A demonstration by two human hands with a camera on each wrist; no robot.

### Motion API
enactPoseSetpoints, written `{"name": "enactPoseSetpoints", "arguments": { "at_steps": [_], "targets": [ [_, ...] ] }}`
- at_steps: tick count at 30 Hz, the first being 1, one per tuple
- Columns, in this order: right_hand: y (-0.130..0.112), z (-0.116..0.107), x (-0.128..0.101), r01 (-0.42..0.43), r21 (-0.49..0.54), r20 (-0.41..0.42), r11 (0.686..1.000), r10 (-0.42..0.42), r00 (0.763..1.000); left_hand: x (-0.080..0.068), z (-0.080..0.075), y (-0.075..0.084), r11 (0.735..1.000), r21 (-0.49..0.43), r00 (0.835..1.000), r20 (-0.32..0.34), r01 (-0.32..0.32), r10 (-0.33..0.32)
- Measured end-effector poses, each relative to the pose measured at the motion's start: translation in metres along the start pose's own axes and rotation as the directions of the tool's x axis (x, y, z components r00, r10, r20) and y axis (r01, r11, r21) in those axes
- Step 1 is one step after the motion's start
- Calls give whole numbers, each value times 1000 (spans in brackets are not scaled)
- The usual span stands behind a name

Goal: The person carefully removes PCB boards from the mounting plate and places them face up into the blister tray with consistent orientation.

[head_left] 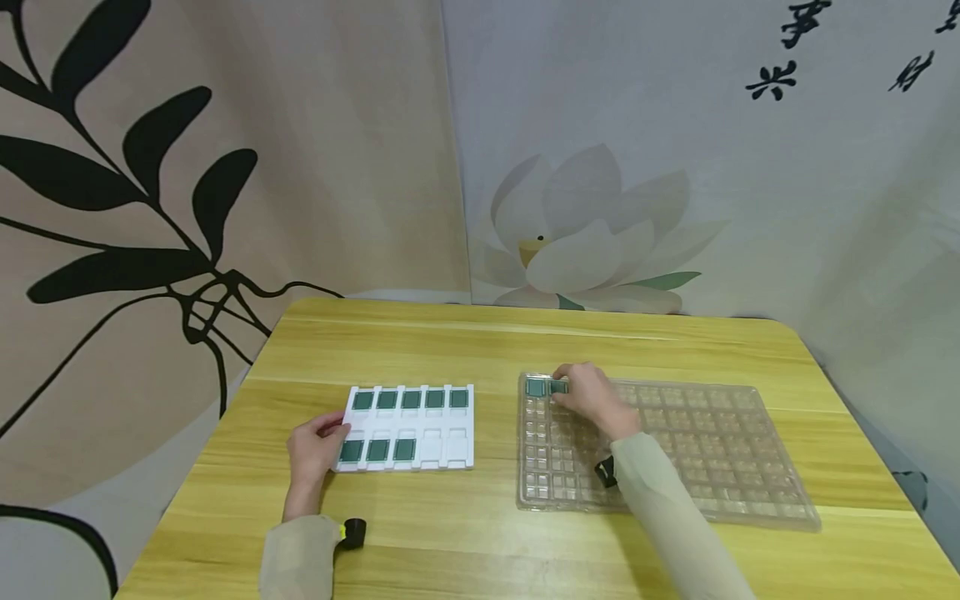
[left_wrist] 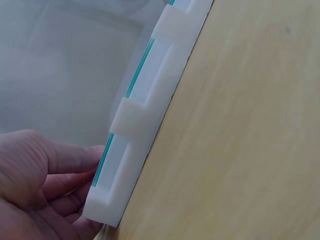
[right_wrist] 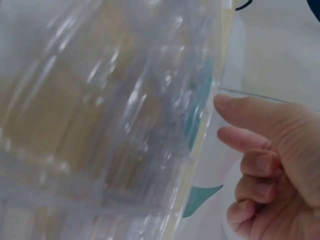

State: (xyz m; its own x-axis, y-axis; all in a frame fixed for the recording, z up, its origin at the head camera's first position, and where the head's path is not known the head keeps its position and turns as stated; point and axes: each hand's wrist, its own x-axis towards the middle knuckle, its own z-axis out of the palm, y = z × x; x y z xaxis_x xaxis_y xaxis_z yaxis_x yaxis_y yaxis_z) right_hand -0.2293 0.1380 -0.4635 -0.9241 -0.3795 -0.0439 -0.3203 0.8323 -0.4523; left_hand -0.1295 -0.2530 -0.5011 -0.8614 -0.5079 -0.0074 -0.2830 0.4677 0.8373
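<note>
A white slotted tray (head_left: 444,448) lies on the wooden table (head_left: 487,342), with several dark green square chips (head_left: 387,400) in its slots and two near-right slots bare. My left hand (head_left: 330,429) holds its left edge, thumb on top. The left wrist view shows the fingers (left_wrist: 75,165) against the white tray's corner (left_wrist: 150,110). A clear plastic cell tray (head_left: 712,450) lies to the right. My right hand (head_left: 564,392) reaches over its far left corner, fingertips at two green chips (head_left: 536,387) lying there. Thumb and forefinger (right_wrist: 240,107) stand apart beside the clear tray (right_wrist: 125,100), holding nothing.
Printed curtains hang behind the table and to its left. Most cells of the clear tray look bare. Bare tabletop (left_wrist: 240,125) lies between the two trays and along the near edge. Each wrist wears a small black camera unit (head_left: 352,532).
</note>
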Motion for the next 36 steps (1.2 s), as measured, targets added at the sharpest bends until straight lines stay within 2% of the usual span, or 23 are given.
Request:
{"name": "enactPoseSetpoints", "arguments": {
  "at_steps": [6,11,16,19,28,36],
  "targets": [
    [-12,1,-2,32,75,-4,997,-31,999,0,0,-1,1000,1,1000,-5,-4,4],
    [-24,6,-2,47,74,-10,996,-46,999,0,0,-1,1000,1,1000,-1,1,-1],
    [-37,13,-3,110,80,-49,991,-107,993,0,0,-1,1000,-1,1000,7,13,-13],
    [-45,17,-4,142,121,-55,983,-136,989,0,0,-1,1000,-4,1000,10,17,-17],
    [-69,26,-4,130,127,-11,983,-129,992,0,0,-2,1000,0,1000,10,16,-16],
    [-90,35,-1,202,111,11,973,-204,979,0,0,1,1000,3,999,18,30,-31]
  ]
}}
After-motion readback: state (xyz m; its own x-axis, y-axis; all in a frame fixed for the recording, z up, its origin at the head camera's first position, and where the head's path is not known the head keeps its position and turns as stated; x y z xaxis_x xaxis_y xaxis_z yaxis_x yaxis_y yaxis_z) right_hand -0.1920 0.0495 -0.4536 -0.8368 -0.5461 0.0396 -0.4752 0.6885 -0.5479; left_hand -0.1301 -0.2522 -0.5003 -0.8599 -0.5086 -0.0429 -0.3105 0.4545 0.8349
